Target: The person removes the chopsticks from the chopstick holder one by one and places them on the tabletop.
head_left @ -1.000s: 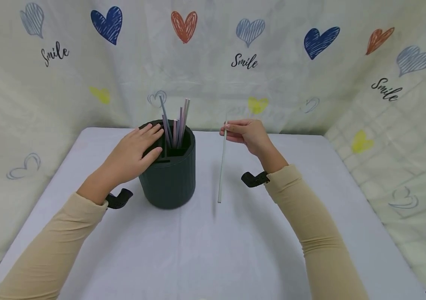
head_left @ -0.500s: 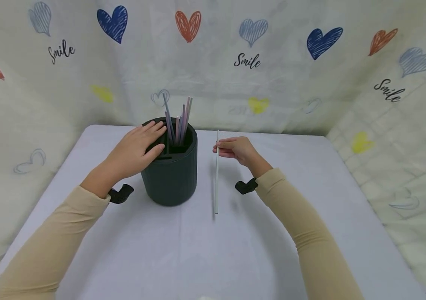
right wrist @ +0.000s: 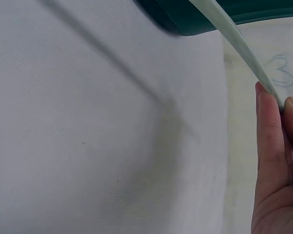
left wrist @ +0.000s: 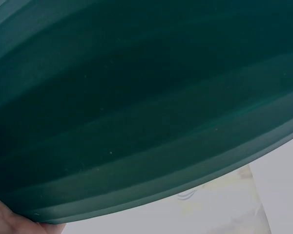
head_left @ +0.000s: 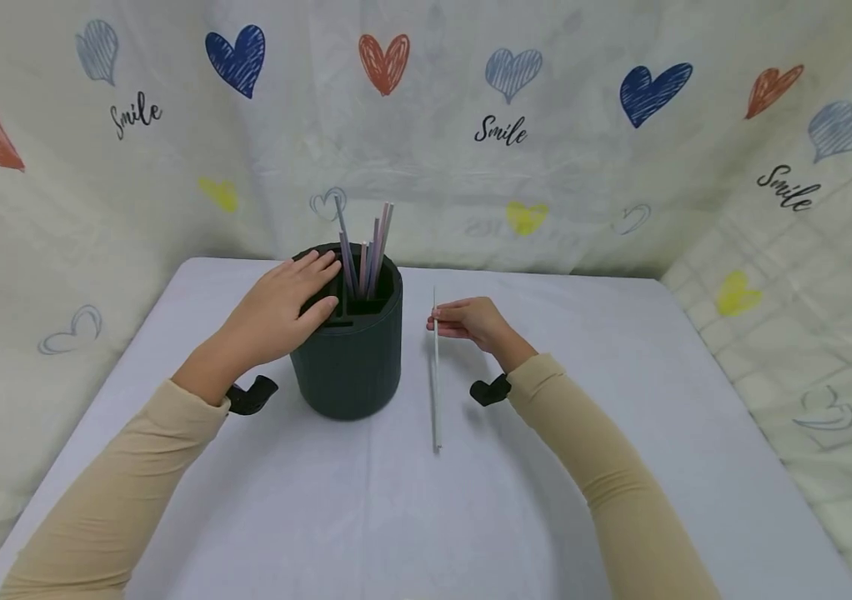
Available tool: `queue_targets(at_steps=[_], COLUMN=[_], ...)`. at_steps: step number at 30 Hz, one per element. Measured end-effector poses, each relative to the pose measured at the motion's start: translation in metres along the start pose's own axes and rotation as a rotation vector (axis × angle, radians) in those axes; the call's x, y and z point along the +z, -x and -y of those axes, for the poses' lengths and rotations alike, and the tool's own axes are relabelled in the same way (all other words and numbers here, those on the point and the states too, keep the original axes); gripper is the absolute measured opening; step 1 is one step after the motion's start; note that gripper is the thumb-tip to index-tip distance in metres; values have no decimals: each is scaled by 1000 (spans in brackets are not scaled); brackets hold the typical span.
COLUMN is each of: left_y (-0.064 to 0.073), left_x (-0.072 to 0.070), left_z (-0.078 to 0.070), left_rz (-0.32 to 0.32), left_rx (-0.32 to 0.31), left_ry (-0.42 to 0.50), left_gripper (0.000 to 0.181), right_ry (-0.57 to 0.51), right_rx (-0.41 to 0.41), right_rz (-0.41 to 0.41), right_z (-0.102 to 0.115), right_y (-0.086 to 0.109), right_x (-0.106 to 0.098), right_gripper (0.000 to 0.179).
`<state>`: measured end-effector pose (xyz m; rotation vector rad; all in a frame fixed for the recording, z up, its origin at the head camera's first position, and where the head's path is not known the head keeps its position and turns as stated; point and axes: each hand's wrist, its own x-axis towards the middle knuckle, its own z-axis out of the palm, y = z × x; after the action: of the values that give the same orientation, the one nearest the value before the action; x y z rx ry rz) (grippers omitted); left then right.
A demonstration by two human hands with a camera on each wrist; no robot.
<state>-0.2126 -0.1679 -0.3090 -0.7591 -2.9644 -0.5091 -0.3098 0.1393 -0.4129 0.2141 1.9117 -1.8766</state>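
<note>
A dark green, ribbed round holder (head_left: pixel 348 375) with dividers inside stands upright at the middle left of the table in the head view. My left hand (head_left: pixel 272 308) rests over its top left part, fingers extended across the compartments and thumb by the rim. Several thin purple, blue and pink straws (head_left: pixel 384 237) lean in the holder's right compartment. To the right of the holder, my right hand (head_left: pixel 474 321) pinches a long pale green straw (head_left: pixel 437 392) near its far end, between thumb and fingertips. That straw (right wrist: pixel 239 44) slants past the holder's edge in the right wrist view.
A white cloth covers the table (head_left: pixel 411 517). Behind and at the sides hangs a pale curtain (head_left: pixel 441 167) printed with hearts and words. A black strap mount sits on each wrist.
My right hand has come nearer and slightly left with the pale green straw, lowering it towards the table. The left hand stays on the holder. The head view has shifted slightly.
</note>
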Motion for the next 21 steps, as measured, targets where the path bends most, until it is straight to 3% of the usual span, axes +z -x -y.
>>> queue_targets(at_steps=[11, 21], left_y=[-3, -1], left_x=[-2, 4], left_z=[0, 1], left_rz=[-15, -24], left_rx=[14, 1], left_ry=[-4, -11], left_gripper=[58, 58], right_ry=[-18, -58], right_rx=[-9, 93], right_rz=[-18, -53], right_z=[-16, -29], right_y=[-9, -15], right_x=[-1, 1], right_gripper=[39, 31])
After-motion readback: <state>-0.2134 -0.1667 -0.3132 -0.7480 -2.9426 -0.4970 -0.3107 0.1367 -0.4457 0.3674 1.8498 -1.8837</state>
